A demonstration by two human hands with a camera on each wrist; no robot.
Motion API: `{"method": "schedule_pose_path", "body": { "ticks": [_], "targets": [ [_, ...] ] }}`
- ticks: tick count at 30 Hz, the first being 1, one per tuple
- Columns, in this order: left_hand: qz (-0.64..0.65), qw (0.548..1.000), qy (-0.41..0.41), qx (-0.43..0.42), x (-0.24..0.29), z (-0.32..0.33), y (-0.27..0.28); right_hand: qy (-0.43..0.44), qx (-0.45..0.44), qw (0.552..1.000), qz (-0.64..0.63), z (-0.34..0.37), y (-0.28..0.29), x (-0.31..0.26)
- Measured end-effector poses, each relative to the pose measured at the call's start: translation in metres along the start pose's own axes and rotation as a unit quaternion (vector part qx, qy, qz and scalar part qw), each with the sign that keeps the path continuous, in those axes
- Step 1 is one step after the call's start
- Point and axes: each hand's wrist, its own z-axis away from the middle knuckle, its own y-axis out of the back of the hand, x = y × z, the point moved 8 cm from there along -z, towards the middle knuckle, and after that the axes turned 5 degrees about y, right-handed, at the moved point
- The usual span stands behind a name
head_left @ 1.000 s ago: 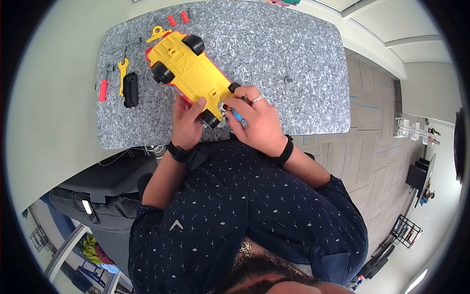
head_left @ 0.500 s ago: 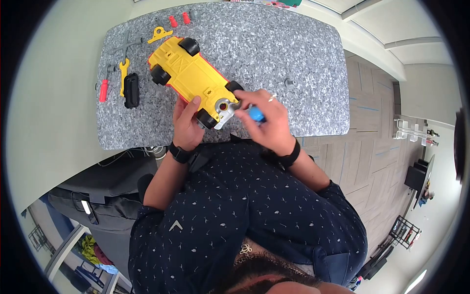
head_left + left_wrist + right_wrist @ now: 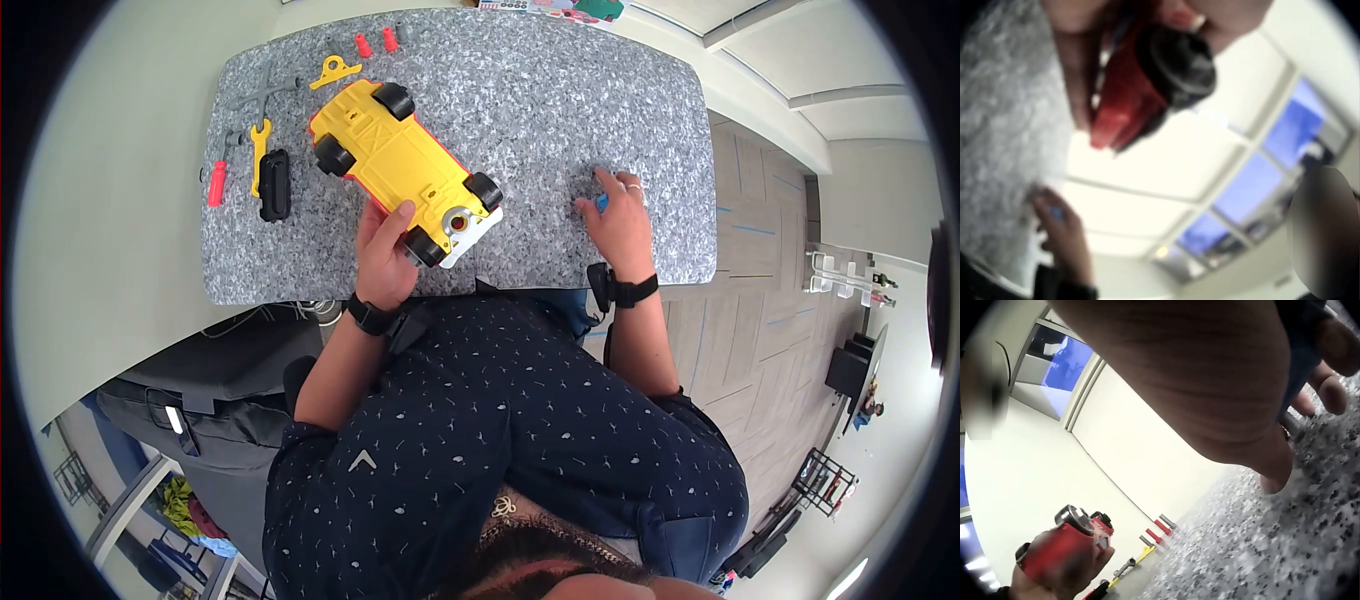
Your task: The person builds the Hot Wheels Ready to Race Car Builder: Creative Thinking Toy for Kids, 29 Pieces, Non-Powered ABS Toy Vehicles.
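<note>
The left hand (image 3: pixel 385 262) grips the end of an upturned toy car (image 3: pixel 395 155), thumb on its yellow underside, wheels up. A silvery-white piece (image 3: pixel 474 240) with a round ring lies at that end. Apart from the car, at the table's right, the right hand (image 3: pixel 622 228) holds a blue object (image 3: pixel 601 202), mostly hidden by the fingers. In the right wrist view, the blue object (image 3: pixel 1300 356) is within the hand, and a small grey part (image 3: pixel 1292 427) shows between the fingertips close to the tabletop. The left wrist view shows the car's red side (image 3: pixel 1129 94) and one black wheel, blurred.
On the speckled table (image 3: pixel 540 110), left side, lie a yellow wrench (image 3: pixel 260 160), a black part (image 3: pixel 275 185), a red-handled tool (image 3: pixel 217 185) and a grey cross-shaped tool (image 3: pixel 264 93). Toward the far edge are a yellow bracket (image 3: pixel 334 71) and two red pieces (image 3: pixel 390 40).
The right hand has left the car's end and moved right with the blue object, reaching the spot where a small grey part stood. The left hand still grips the car.
</note>
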Motion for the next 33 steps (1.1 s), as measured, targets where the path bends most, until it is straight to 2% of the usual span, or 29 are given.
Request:
{"method": "schedule_pose_path", "body": {
  "ticks": [2,5,6,8,9,12,15,18,22,25,28,30,32,33],
  "targets": [
    [0.016,1.0,0.004,-0.009,-0.004,0.0,0.001,-0.003,0.002,1.0,-0.006,-0.009,-0.003,0.004],
    [0.01,1.0,-0.002,-0.026,-0.005,-0.001,-0.001,0.035,-0.028,0.995,-0.087,-0.022,0.002,-0.006],
    [0.004,0.999,-0.004,-0.031,-0.006,0.0,-0.003,0.049,-0.041,0.983,-0.169,-0.022,0.004,-0.015],
    [-0.011,0.999,0.0,-0.033,-0.006,0.0,-0.003,0.073,-0.066,0.939,-0.33,-0.017,0.022,-0.055],
    [-0.018,0.999,0.002,-0.035,-0.007,-0.001,-0.003,0.046,-0.118,0.902,-0.413,-0.012,0.025,-0.071],
    [-0.018,1.0,0.021,-0.007,-0.007,0.001,-0.006,0.102,-0.146,0.794,-0.581,0.003,0.037,-0.124],
    [-0.015,1.0,0.025,-0.005,-0.009,0.002,-0.009,0.169,-0.216,0.797,-0.538,0.009,0.026,-0.154],
    [-0.022,0.999,0.019,-0.022,-0.008,0.003,-0.014,0.074,-0.254,0.812,-0.52,0.013,0.01,-0.154],
    [-0.027,0.999,0.017,-0.004,-0.008,0.005,-0.008,0.112,-0.149,0.915,-0.358,0.011,0.028,-0.152],
    [-0.027,1.0,-0.013,0.003,0.0,-0.002,-0.015,0.107,-0.124,0.844,-0.511,0.016,0.032,-0.147],
    [-0.03,0.999,-0.006,0.017,-0.007,0.007,-0.007,0.118,-0.096,0.688,-0.709,0.011,0.047,-0.143],
    [-0.045,0.999,-0.013,0.009,-0.007,0.001,-0.004,0.187,-0.065,0.675,-0.711,0.007,0.066,-0.147],
    [-0.051,0.998,-0.014,0.02,-0.005,-0.001,-0.005,0.219,-0.016,0.641,-0.735,0.006,0.079,-0.157],
    [-0.054,0.998,-0.011,0.027,-0.005,0.001,-0.005,0.238,-0.016,0.611,-0.755,0.004,0.078,-0.159]
  ]
}}
